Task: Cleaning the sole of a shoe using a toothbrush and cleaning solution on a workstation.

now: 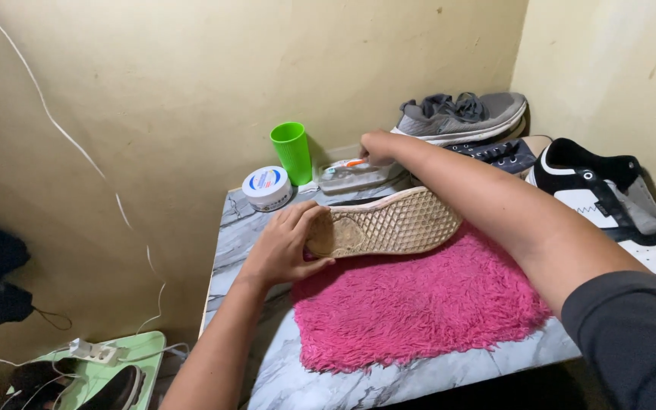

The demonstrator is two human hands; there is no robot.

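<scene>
- Left hand [286,247] grips the heel of a shoe [389,224], sole up, on the pink mat [411,304] on the table [358,387].
- Right hand [377,146] closes on a toothbrush [347,164] at the far edge, near the green cup [292,150].
- Judged step: fetching the brush; scrubbing needs the shoe held steady.

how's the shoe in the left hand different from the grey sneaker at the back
The held shoe lies sole-up across the pink mat, gripped at one end by the left hand; the grey sneaker sits upright, untouched, stacked on a dark shoe. The held shoe shows a tan waffle sole; the sneaker shows grey upper and laces.
</scene>
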